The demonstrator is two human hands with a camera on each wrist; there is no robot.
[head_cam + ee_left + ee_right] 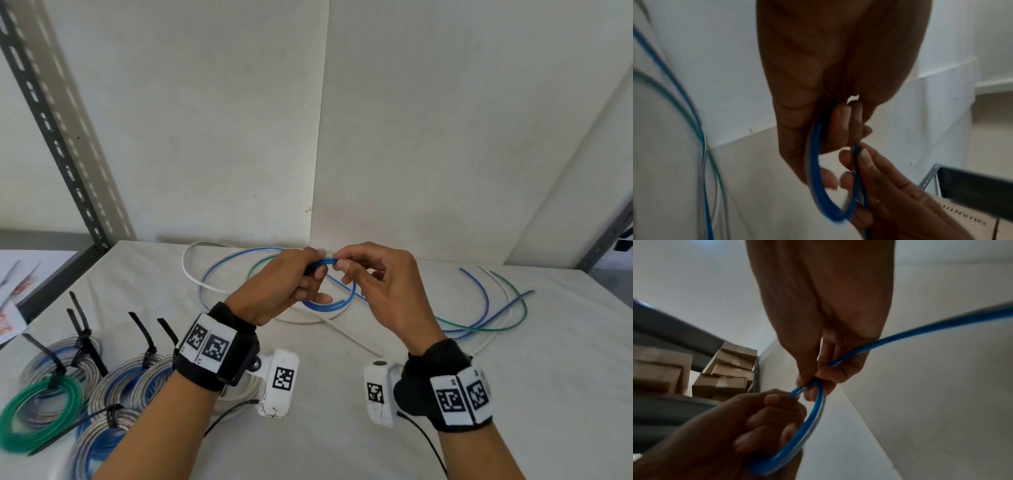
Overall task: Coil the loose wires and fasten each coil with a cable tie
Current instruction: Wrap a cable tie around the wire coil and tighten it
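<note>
Both hands were raised above the white table [342,428], working one blue wire [329,301]. The left hand [284,284] had its fingers curled round a small coil of that wire; the loop hung below the fist, standing roughly upright, with its plane facing the person in the head view. The right hand [380,284] pinched the same wire at the top of the loop between thumb and forefinger, other fingers loosely bent. In the right wrist view the wire's free run [931,331] left the pinch and ran out to the upper right, its long axis slanting up. In the left wrist view the loop [818,186] was blurred.

The rest of the blue wire lay on the table behind the hands, in a wide curve running left to right, mixed with a green wire [507,322] and a white wire [191,277]; loose ends pointed to the far right.

Near left on the table: finished coils, a green coil [37,414] and several blue-and-clear coils [120,383], each bound with a black cable tie [144,335], tails sticking up.

Square black-and-white marker tags were on both wristbands; no readable text on them. Brown cardboard boxes [727,369] sat on a shelf; print on a carton in the left wrist view was too blurred to read.
</note>
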